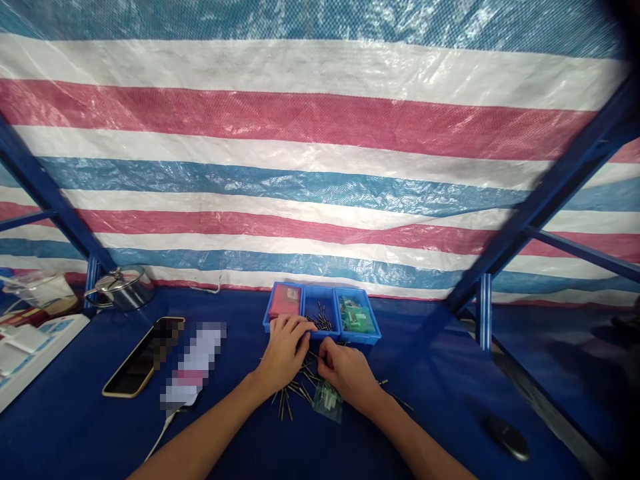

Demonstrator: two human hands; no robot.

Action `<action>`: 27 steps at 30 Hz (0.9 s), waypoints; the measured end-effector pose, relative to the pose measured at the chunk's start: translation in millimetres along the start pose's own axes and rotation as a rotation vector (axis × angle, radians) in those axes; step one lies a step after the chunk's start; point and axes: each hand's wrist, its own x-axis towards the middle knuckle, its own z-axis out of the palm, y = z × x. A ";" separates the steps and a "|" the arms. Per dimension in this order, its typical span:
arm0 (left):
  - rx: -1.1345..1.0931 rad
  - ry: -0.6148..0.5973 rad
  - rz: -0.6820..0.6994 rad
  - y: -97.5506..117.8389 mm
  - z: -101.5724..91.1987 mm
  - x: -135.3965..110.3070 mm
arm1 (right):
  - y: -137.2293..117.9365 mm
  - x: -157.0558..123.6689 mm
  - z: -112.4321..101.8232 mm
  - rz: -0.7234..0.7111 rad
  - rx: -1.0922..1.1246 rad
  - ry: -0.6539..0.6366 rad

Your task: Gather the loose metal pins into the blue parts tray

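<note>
Both forearms come in from 6 o'clock over the blue table point(425, 373) and meet at its middle. The left hand point(285, 350) lies palm down, wrist straight, its fingers bent and close together, their tips pointing to 1 o'clock at the front edge of the blue trays point(320, 333). The right hand point(347, 373) sits just at its 4 o'clock, knuckles up, fingers curled in toward the left hand. Whether either hand pinches a pin is too small to tell. The metal pins point(293, 395) lie scattered under and at 6 o'clock of the hands, and a small clear bag point(327, 401) touches the right wrist. A phone point(143, 367) lies well off at 9 o'clock.
</note>
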 end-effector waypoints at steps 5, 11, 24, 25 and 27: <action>0.014 0.005 0.007 -0.1 -0.5 -0.1 | -0.3 0.1 -0.7 -0.006 0.032 0.015; -0.004 0.001 0.004 -0.8 -0.2 0.1 | -1.0 -1.2 -1.3 -0.059 0.110 0.065; -0.009 -0.007 0.003 -1.4 0.2 0.1 | -2.5 -2.4 -5.4 -0.118 0.230 0.127; -0.010 -0.008 0.003 -1.4 0.3 0.0 | -2.5 -2.4 -5.5 -0.118 0.234 0.122; -0.012 -0.008 0.002 -1.3 0.2 -0.2 | -2.5 -2.3 -5.6 -0.116 0.238 0.119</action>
